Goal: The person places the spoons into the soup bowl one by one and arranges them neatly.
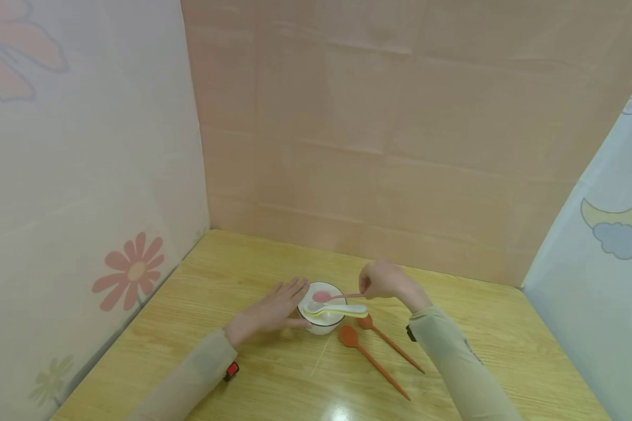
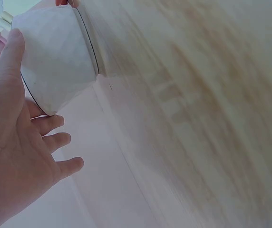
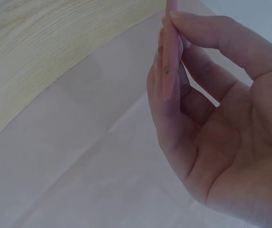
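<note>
A white bowl (image 1: 322, 329) with a dark rim stands on the table. My left hand (image 1: 267, 311) lies against its left side, fingers extended toward the far rim and thumb at the near side. In the left wrist view, the left thumb (image 2: 13, 54) lies along the bowl's wall (image 2: 55, 57) and the other fingers spread apart. My right hand (image 1: 384, 279) pinches the handle of a pink spoon (image 1: 322, 297), its head over the bowl. The pink handle (image 3: 170, 61) sits between thumb and fingers in the right wrist view. White and yellow spoons (image 1: 342, 309) rest across the bowl, handles rightward.
Two orange spoons (image 1: 371, 359) lie on the wooden table (image 1: 253, 374) right of the bowl, handles slanting toward the near right. A peach backdrop (image 1: 379, 146) rises behind the table, with patterned sheets (image 1: 110, 146) at both sides.
</note>
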`<state>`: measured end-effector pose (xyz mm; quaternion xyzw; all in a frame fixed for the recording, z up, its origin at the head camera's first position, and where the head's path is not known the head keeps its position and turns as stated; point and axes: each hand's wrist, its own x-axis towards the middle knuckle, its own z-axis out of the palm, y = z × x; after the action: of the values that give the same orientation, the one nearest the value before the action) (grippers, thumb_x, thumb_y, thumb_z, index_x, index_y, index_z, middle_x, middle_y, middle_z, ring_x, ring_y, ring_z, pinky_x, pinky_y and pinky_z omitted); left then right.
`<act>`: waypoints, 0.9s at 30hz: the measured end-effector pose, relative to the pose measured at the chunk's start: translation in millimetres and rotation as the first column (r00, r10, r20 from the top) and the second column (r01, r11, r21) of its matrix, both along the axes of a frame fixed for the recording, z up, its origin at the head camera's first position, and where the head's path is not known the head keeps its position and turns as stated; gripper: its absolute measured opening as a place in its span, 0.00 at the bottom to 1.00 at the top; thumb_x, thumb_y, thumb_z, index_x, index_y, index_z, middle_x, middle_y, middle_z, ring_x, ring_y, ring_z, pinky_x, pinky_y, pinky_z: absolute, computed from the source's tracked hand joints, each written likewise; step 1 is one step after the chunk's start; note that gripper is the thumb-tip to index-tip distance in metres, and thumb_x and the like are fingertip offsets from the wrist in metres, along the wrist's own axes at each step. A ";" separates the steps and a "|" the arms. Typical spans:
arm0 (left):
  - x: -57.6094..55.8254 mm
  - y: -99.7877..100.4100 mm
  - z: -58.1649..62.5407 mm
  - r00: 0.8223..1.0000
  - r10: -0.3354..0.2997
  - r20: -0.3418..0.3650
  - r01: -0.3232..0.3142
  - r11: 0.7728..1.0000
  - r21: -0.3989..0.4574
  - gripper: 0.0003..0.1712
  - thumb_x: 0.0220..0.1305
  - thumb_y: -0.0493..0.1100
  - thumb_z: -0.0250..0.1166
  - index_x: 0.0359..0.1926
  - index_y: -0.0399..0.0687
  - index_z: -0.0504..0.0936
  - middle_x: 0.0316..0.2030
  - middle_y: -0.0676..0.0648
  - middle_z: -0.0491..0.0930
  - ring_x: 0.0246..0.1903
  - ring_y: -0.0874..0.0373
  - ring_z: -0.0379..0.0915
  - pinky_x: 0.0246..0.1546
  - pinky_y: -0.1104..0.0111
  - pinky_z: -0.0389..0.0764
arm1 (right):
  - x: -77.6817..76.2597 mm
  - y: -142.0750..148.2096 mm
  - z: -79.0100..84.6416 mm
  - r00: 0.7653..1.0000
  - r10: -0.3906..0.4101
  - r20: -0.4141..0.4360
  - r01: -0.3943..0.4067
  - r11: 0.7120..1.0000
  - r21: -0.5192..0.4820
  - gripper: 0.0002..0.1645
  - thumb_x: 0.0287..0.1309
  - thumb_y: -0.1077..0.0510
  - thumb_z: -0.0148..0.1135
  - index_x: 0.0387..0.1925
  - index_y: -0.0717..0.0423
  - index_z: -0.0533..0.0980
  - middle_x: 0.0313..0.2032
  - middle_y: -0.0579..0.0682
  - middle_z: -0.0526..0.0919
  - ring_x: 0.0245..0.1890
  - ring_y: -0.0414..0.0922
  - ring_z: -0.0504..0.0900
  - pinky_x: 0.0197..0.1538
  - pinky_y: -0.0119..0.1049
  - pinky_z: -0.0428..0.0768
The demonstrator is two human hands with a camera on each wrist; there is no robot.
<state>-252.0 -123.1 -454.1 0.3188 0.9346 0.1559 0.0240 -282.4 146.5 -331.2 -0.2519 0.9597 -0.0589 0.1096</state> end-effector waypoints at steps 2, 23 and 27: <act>-0.8 -0.2 -0.6 1.000 -0.002 -0.002 0.002 1.000 0.001 0.56 0.66 0.70 0.56 0.78 0.38 0.48 0.78 0.38 0.48 0.78 0.40 0.42 0.75 0.41 0.51 | -0.2 -1.1 0.3 1.000 0.004 0.000 -0.004 1.000 0.004 0.08 0.49 0.66 0.70 0.21 0.52 0.80 0.25 0.42 0.81 0.27 0.39 0.74 0.31 0.32 0.75; 0.6 0.0 2.2 1.000 -0.002 0.018 0.002 1.000 0.018 0.55 0.66 0.69 0.57 0.78 0.38 0.48 0.78 0.38 0.47 0.78 0.40 0.41 0.75 0.40 0.50 | -5.1 -14.8 -6.2 1.000 0.026 0.003 -0.026 0.999 0.041 0.08 0.45 0.67 0.68 0.21 0.51 0.81 0.24 0.42 0.80 0.27 0.40 0.73 0.29 0.32 0.72; 1.2 0.7 3.8 1.000 -0.005 0.015 0.005 1.000 0.015 0.55 0.66 0.68 0.58 0.77 0.37 0.49 0.78 0.37 0.48 0.78 0.39 0.41 0.74 0.39 0.51 | -3.8 -16.3 -7.9 1.000 0.014 0.015 -0.015 1.000 0.027 0.09 0.46 0.67 0.67 0.21 0.50 0.80 0.24 0.42 0.80 0.27 0.40 0.74 0.28 0.31 0.72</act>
<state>-250.7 -122.4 -450.3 0.3201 0.9323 0.1655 0.0292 -286.2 130.2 -339.1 -0.2569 0.9577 -0.0469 0.1207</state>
